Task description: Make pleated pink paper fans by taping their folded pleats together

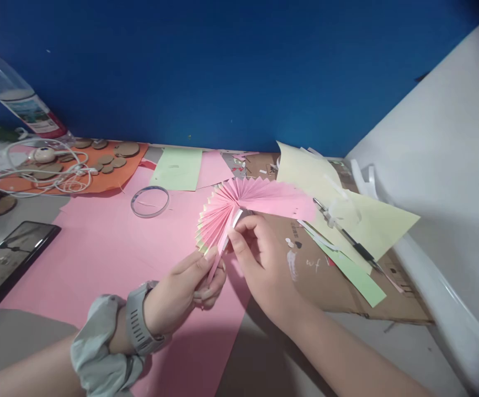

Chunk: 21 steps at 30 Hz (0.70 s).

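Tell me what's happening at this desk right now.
A person holds a pleated pink paper fan above a large pink sheet. The left hand grips the folds at its near edge, while the right hand pinches a white strip by its centre. The fan is spread partway open.

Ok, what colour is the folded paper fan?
The folded paper fan is pink, with yellow-green tips along its left edge, clearest in the head view.
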Tool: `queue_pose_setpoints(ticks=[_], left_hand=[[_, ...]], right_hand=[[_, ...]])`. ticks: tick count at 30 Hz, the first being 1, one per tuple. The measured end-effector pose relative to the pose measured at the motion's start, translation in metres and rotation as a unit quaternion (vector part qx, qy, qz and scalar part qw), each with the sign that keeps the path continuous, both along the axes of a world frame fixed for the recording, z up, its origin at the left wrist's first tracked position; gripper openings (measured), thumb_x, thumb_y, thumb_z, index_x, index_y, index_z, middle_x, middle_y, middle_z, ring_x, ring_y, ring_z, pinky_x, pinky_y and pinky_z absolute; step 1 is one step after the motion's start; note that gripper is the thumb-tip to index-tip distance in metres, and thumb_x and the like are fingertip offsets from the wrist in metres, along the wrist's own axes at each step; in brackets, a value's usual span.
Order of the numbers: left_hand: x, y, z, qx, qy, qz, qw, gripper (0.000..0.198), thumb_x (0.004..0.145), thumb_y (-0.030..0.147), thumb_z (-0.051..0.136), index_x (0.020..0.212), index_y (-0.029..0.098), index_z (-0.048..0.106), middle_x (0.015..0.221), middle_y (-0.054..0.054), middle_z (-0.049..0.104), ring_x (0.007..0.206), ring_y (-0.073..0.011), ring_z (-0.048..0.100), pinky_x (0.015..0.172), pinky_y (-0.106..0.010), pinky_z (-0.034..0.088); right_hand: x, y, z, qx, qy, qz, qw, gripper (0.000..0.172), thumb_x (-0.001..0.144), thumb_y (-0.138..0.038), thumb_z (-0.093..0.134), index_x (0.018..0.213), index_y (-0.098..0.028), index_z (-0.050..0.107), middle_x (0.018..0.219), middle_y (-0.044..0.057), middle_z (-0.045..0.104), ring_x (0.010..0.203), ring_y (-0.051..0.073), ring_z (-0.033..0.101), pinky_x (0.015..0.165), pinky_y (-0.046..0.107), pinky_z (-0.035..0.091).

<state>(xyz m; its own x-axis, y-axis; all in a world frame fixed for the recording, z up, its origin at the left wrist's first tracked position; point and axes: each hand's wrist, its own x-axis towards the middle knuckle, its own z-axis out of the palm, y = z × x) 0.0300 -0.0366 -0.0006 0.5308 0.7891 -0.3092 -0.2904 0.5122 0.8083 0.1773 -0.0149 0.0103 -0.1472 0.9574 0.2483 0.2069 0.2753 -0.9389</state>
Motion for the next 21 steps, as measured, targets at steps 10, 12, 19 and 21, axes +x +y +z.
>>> queue_pose_setpoints(ticks=[10,12,19,21], left_hand=[[0.0003,0.0013,-0.0011,0.009,0.002,0.001,1.000,0.045,0.093,0.041,0.030,0.056,0.017,0.037,0.048,0.005,0.028,0.044,-0.0076,0.024,0.047,-0.026,0.022],[-0.0003,0.0012,-0.0019,0.003,-0.003,0.002,1.000,0.044,0.094,0.040,0.028,0.057,0.017,0.037,0.049,0.005,0.029,0.044,-0.0076,0.024,0.047,-0.026,0.022],[-0.0009,-0.0009,-0.0018,-0.001,-0.024,0.001,1.000,0.041,0.094,0.035,0.027,0.058,0.017,0.036,0.049,0.005,0.031,0.043,-0.0068,0.021,0.046,-0.025,0.021],[-0.0009,-0.0005,-0.0008,-0.003,-0.030,-0.005,1.000,0.041,0.094,0.035,0.027,0.059,0.017,0.038,0.048,0.005,0.031,0.043,-0.0068,0.021,0.046,-0.024,0.022]], right_hand=[[-0.0008,-0.0010,-0.0020,0.022,-0.030,-0.018,0.999,0.007,0.091,-0.021,0.046,0.084,-0.023,0.045,0.075,-0.006,0.050,0.068,0.007,0.052,0.066,0.020,0.044],[-0.0001,-0.0010,-0.0020,0.034,-0.044,-0.020,0.998,0.007,0.090,-0.019,0.046,0.084,-0.023,0.046,0.075,-0.005,0.051,0.068,0.007,0.052,0.067,0.021,0.043],[0.0032,-0.0012,-0.0023,0.040,-0.076,-0.019,0.996,0.005,0.090,-0.021,0.047,0.085,-0.022,0.048,0.080,-0.002,0.054,0.075,0.012,0.055,0.070,0.027,0.044],[0.0037,-0.0010,-0.0016,0.039,-0.073,-0.022,0.996,0.005,0.089,-0.022,0.047,0.084,-0.022,0.048,0.079,-0.001,0.054,0.074,0.012,0.055,0.068,0.027,0.044]])
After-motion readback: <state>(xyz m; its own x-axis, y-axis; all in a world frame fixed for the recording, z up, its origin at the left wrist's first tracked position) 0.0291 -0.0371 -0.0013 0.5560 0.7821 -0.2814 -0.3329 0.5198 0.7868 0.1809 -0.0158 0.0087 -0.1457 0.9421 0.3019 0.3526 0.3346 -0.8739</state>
